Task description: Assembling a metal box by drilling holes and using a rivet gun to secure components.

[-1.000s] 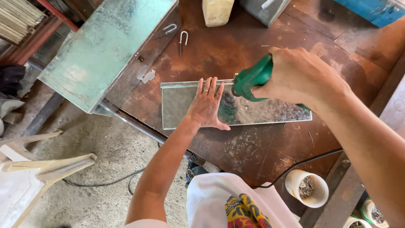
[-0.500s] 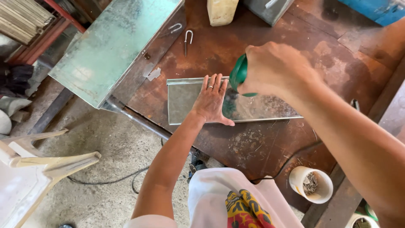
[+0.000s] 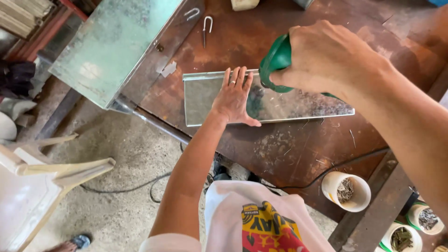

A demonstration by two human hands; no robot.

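A long flat sheet of grey metal (image 3: 205, 100) lies on the rusty brown workbench (image 3: 298, 154). My left hand (image 3: 235, 95) presses flat on the sheet, fingers spread, a ring on one finger. My right hand (image 3: 326, 58) grips a green power tool (image 3: 275, 60) held over the sheet just right of the left hand. The tool's working end is hidden under my hand. Fine debris speckles the sheet's right part.
A pale green metal panel (image 3: 112, 44) sits at the bench's left. Two U-shaped hooks (image 3: 205, 25) lie at the back. White cups of nails (image 3: 346, 191) stand at the right front. A black cable (image 3: 140, 186) trails on the concrete floor. A cream plastic chair (image 3: 42, 186) stands at left.
The view has shifted slightly. My right hand with the green tool has moved a little left along the sheet, closer to my left hand, which stays pressed flat.
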